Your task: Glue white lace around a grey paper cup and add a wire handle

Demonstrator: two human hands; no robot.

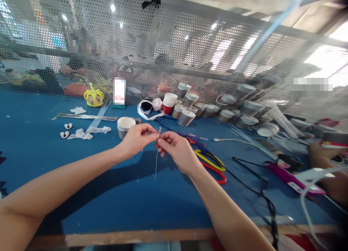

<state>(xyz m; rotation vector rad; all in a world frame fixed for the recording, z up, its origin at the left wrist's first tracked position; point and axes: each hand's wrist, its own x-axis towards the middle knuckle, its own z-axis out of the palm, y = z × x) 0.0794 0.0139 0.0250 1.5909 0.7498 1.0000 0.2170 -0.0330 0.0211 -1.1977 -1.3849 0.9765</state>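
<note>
Above the middle of the blue table, my left hand (138, 138) and my right hand (178, 149) meet with fingertips almost touching. Both pinch a thin, pale strand (156, 166), like twine or wire; its exact material is too fine to tell. One short end pokes up over the fingertips and a longer end hangs below my right fingers. Just behind my left hand stands a grey cup with a white inside (126, 123), partly covered by that hand. Beyond my right wrist lie yellow-handled scissors (209, 158) and a red handle (217, 173).
Several small grey buckets (186, 117) crowd the back right, beside red-and-white paper cups (169, 101). At left lie metal wires (87, 117), white scraps (81, 134) and a yellow crown-like piece (94, 97). A purple power strip (295, 178), black cables and another person's arm (323, 157) occupy the right.
</note>
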